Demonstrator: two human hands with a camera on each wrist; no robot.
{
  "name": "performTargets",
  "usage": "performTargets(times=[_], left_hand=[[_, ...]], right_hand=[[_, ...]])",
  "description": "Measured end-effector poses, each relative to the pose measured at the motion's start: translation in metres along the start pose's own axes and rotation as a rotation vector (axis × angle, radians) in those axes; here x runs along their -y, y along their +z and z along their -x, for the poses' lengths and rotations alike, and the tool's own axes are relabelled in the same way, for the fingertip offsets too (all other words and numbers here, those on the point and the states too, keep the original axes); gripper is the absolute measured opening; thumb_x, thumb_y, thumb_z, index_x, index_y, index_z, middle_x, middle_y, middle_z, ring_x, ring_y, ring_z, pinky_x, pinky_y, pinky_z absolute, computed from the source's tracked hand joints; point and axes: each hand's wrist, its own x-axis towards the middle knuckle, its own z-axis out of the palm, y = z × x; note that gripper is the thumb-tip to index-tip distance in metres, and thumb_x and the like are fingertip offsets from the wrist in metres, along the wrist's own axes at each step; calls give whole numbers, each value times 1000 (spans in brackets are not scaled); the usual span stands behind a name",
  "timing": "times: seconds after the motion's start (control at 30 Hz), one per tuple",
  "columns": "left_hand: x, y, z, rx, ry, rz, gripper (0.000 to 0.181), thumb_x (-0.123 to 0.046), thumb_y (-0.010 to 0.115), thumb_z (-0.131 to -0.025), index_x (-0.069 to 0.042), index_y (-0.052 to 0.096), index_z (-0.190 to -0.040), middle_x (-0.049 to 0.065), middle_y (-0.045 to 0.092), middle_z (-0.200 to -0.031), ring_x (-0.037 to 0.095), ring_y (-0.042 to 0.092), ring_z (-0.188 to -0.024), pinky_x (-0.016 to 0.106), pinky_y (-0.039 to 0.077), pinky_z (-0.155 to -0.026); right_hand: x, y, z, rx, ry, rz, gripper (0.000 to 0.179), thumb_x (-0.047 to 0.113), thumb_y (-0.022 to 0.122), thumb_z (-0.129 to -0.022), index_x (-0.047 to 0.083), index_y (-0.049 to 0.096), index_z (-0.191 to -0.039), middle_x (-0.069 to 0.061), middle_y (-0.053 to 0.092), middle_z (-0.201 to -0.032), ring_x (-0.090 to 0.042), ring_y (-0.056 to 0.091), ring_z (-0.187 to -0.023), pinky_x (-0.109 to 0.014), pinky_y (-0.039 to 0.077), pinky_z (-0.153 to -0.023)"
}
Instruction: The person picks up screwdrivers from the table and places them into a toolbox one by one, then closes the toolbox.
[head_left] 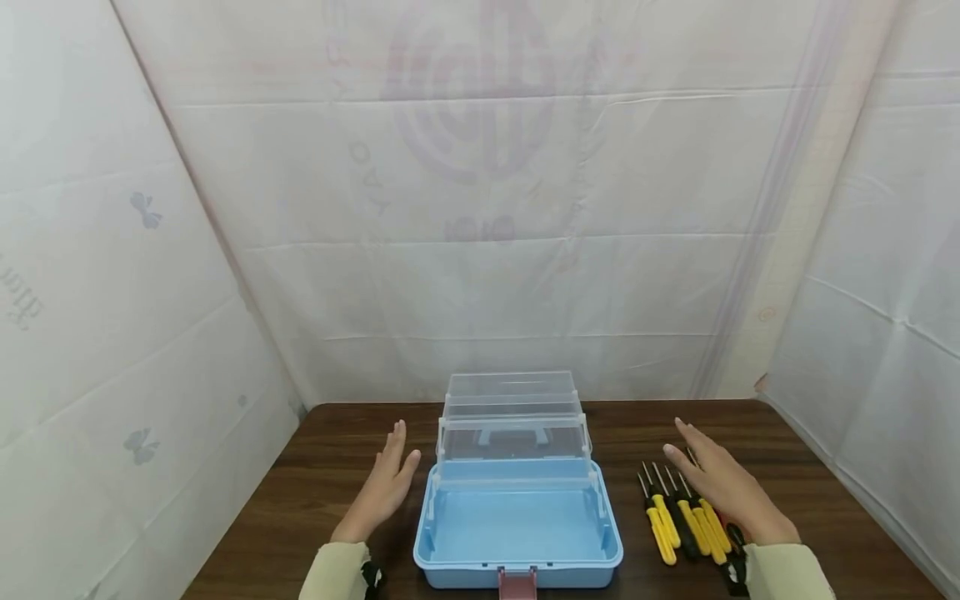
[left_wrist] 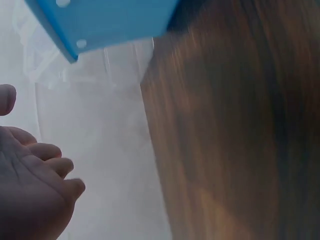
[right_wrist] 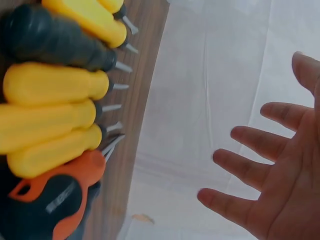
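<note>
A light blue plastic toolbox [head_left: 517, 525] stands on the table with its clear lid [head_left: 512, 408] raised toward the back. Nothing lies in its tray. My left hand [head_left: 385, 486] is held apart from the box's left side, fingers straight and palm turned inward. To the right of the box lie several screwdrivers [right_wrist: 57, 84] with yellow or black handles, side by side. Beside them is an orange-and-black handled tool [right_wrist: 70, 195] with thin metal tips. My right hand [head_left: 723, 483] hovers above these tools with its fingers spread, holding nothing, and hides part of them.
The dark wooden table [head_left: 300, 517] ends at a white sheet wall [head_left: 480, 292] behind. More white sheeting [head_left: 885, 333] hangs on the right and on the left. A reddish-brown latch [head_left: 517, 586] hangs at the front of the toolbox.
</note>
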Motion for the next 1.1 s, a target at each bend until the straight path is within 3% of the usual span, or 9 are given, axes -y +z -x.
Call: performTargets(times=[0.17, 0.33, 0.53, 0.73, 0.9, 1.1], left_hand=[[0, 6, 1, 23, -77, 156, 73, -53, 29, -101, -9, 7, -155, 20, 8, -160, 45, 14, -144, 66, 16, -112], [2, 12, 0, 42, -133, 301, 74, -54, 31, -100, -6, 14, -154, 19, 12, -160, 43, 11, -146, 65, 13, -113], [7, 20, 0, 105, -187, 480, 71, -50, 32, -101, -4, 16, -153, 21, 16, -159, 45, 12, -145, 65, 15, -113], [13, 27, -2, 187, -161, 651, 67, -40, 28, -105, 2, 10, -153, 25, 10, -159, 47, 10, -144, 63, 14, -114], [13, 36, -4, 175, -139, 718, 65, -34, 30, -105, 7, 9, -151, 27, 9, -157, 46, 4, -145, 61, 8, -115], [12, 42, -4, 164, -171, 729, 65, -35, 32, -105, 6, 11, -151, 25, 11, -158, 46, 4, -144, 61, 9, -115]], right_hand=[[-19, -8, 2, 89, 61, -59, 79, 52, 34, -100, -8, 18, -149, -41, 23, -147, -63, 28, -128, -74, 34, -93], [-36, -13, 1, 135, 121, -58, 80, 53, 33, -100, -10, 21, -147, -43, 25, -144, -62, 32, -125, -70, 39, -89], [-54, -13, 4, 179, 161, -62, 77, 49, 37, -101, -16, 29, -141, -44, 41, -133, -57, 49, -113, -60, 49, -80], [-68, -12, 9, 221, 203, -73, 74, 45, 40, -100, -19, 36, -136, -43, 44, -130, -53, 54, -109, -56, 50, -78], [-80, -11, 14, 255, 220, -83, 72, 45, 41, -100, -19, 38, -133, -44, 45, -128, -56, 53, -108, -58, 50, -78], [-88, -10, 18, 274, 261, -69, 76, 50, 43, -98, -19, 42, -130, -44, 50, -122, -56, 53, -106, -58, 50, -78]])
